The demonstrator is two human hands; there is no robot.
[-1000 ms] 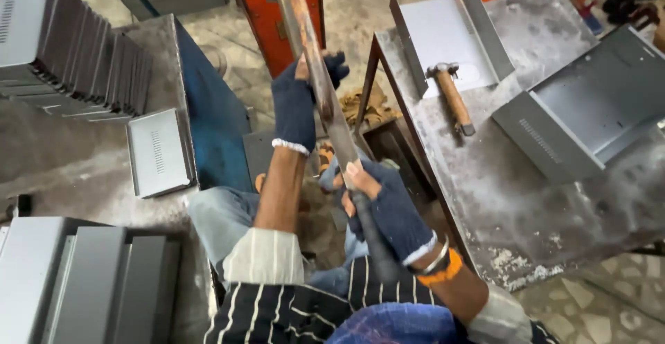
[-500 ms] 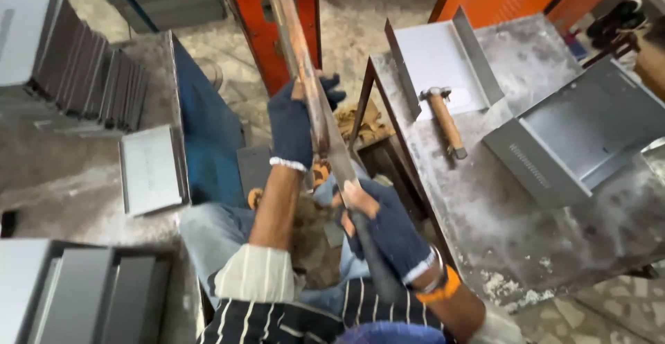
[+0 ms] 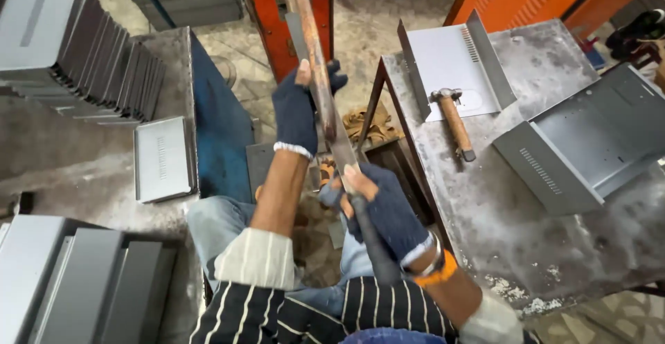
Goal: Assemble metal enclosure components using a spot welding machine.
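A long rusty metal bar (image 3: 315, 53) runs from the orange machine frame (image 3: 270, 25) at the top down towards my lap, ending in a dark handle (image 3: 374, 247). My left hand (image 3: 299, 108), in a dark blue fingerless glove, is wrapped around the bar's middle. My right hand (image 3: 384, 209), gloved the same and with an orange band at the wrist, grips the bar lower down, just above the dark handle. I sit between two work surfaces, with my jeans and striped sleeves below.
To the right is a worn metal table (image 3: 499, 219) carrying a wooden-handled hammer (image 3: 454, 119), a bent white sheet-metal tray (image 3: 450, 60) and a grey perforated metal housing (image 3: 589, 143). Grey panels are stacked at the left (image 3: 83, 53) and lower left (image 3: 76, 281). One flat panel (image 3: 161, 158) lies alone.
Both hands keep their grip on the bar. The view has drifted slightly, and the hands and bar sit almost where they were.
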